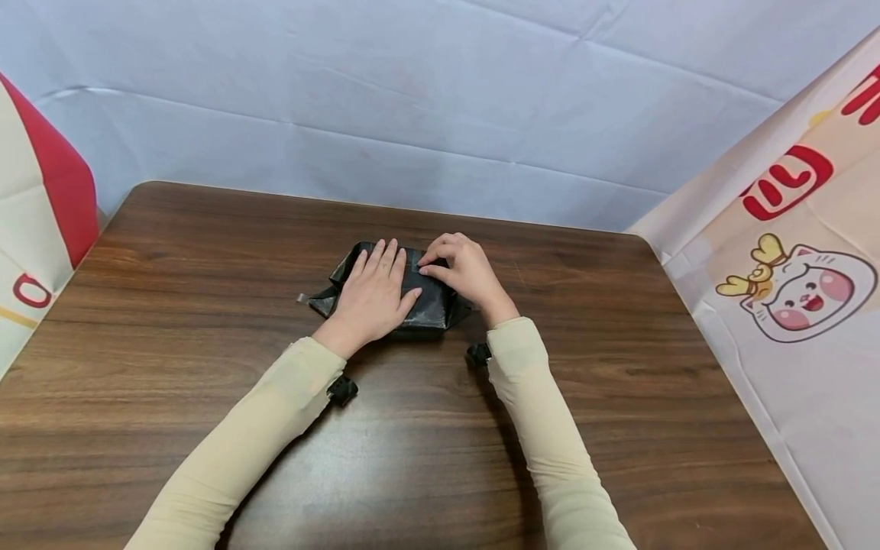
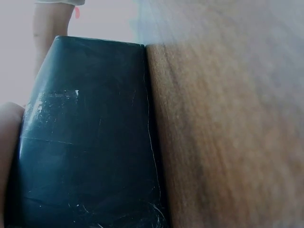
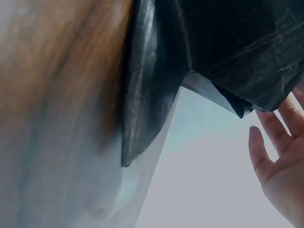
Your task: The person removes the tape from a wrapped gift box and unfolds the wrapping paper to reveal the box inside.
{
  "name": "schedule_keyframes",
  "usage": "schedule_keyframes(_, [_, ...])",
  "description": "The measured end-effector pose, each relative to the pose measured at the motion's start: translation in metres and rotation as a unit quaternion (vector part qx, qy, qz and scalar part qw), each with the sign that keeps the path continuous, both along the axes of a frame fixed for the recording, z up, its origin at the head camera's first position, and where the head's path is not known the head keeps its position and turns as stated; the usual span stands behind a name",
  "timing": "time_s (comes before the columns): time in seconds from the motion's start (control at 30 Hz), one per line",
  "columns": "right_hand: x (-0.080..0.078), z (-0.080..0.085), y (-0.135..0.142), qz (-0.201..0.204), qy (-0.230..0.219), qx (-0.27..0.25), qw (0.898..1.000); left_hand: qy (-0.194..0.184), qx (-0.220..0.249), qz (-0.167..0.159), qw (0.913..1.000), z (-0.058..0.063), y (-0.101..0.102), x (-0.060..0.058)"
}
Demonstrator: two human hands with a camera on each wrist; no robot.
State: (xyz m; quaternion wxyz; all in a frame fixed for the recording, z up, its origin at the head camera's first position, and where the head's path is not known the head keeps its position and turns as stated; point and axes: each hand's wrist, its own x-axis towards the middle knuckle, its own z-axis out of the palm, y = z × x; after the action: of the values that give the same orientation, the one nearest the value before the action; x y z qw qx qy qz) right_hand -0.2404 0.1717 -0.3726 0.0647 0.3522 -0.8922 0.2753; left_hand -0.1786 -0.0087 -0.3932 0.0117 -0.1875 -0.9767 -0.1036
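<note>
Package (image 1: 431, 302): black, creased, lying on the counter (image 1: 632, 397) toward its far edge, under and between the hands
Left end: folds stick out, with a small clear tab (image 1: 302, 299) at the tip
Left hand (image 1: 373, 296): flat on the package's top, fingers straight and spread
Right hand (image 1: 469, 269): fingers and thumb bent, tips close together at the top's far right part; cannot tell whether they pinch anything
Sleeves (image 1: 567, 458): pale, reaching both wrists, a small black device (image 1: 342, 391) at each
Backdrop (image 1: 412, 114): pale, creased cloth behind the counter
Right side: printed cartoon face (image 1: 811, 294)
</note>
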Motion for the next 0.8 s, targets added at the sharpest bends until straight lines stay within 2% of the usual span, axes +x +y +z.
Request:
schedule_keyframes(0.23, [0.0009, 0.0026, -0.0032, -0.017, 0.026, 0.035, 0.999, -0.004, -0.005, 0.002, 1.0, 0.0003, 0.0003, 0.0001])
schedule_keyframes(0.33, [0.0003, 0.0014, -0.0026, -0.015, 0.029, 0.034, 0.999, -0.005, -0.004, 0.001, 1.0, 0.0002, 0.001, 0.0006])
schedule_keyframes(0.57, [-0.0017, -0.0006, 0.0046, 0.036, -0.003, 0.001, 0.999, -0.006, -0.007, 0.0, 1.0, 0.0011, 0.0019, 0.0016])
schedule_keyframes(0.7, [-0.0022, -0.0019, 0.0026, 0.049, 0.018, 0.024, 0.998, -0.005, -0.01, 0.002, 0.9999, 0.0019, 0.0009, 0.0017])
schedule_keyframes(0.8, [-0.001, -0.003, -0.0005, 0.039, 0.032, 0.05, 0.997, -0.003, -0.008, 0.001, 1.0, 0.0023, 0.0008, 0.0028])
